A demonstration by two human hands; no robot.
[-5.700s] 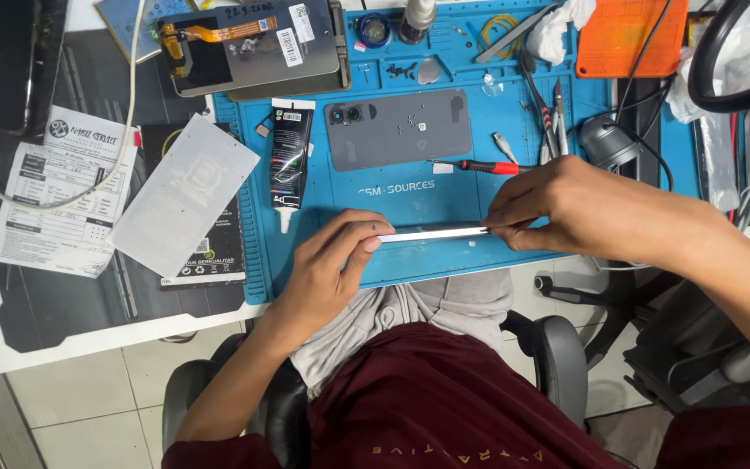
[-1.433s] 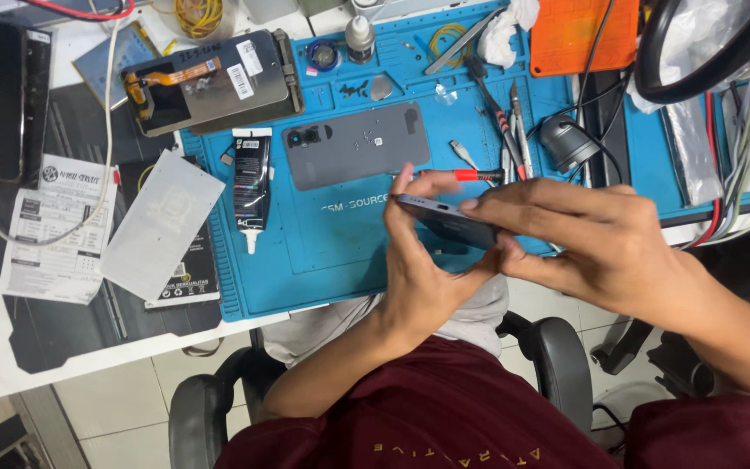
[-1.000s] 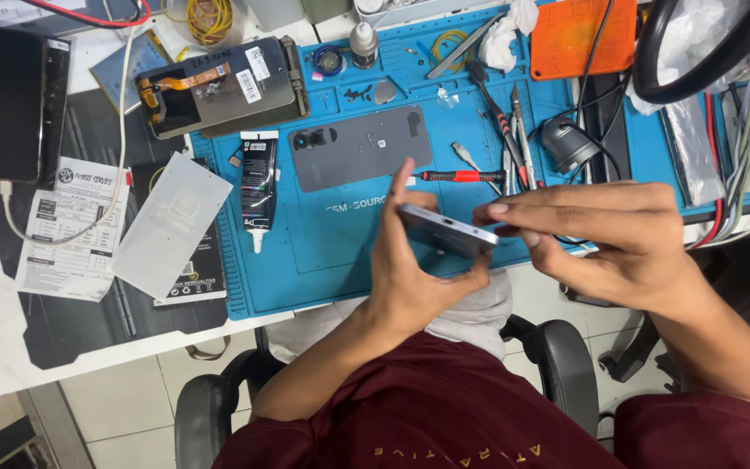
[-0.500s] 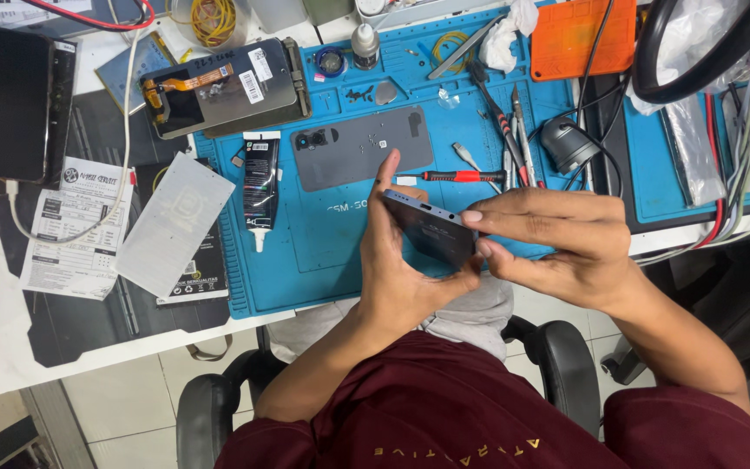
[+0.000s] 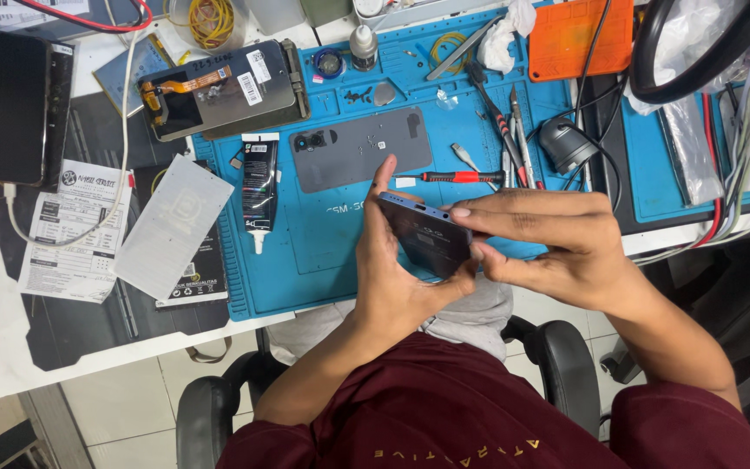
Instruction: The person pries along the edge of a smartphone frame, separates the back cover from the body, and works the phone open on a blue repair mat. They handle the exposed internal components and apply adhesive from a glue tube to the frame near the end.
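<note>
White bench (image 5: 10, 347) carries a blue mat (image 5: 323, 260) under the hands. On the mat: grey back cover (image 5: 358, 156) and red screwdriver (image 5: 453, 177) just beyond the hands, glue tube (image 5: 259, 187) left of them, orange box (image 5: 579, 35) far right.

Dark phone (image 5: 424, 236), tilted, above mat

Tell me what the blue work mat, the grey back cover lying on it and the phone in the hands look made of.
Blue mat: probably silicone rubber, matte, with moulded grooves. Grey back cover: likely plastic, dull satin sheen; could be frosted glass. Phone: dark glossy glass face, bluish frame, metal or plastic unclear.
</note>
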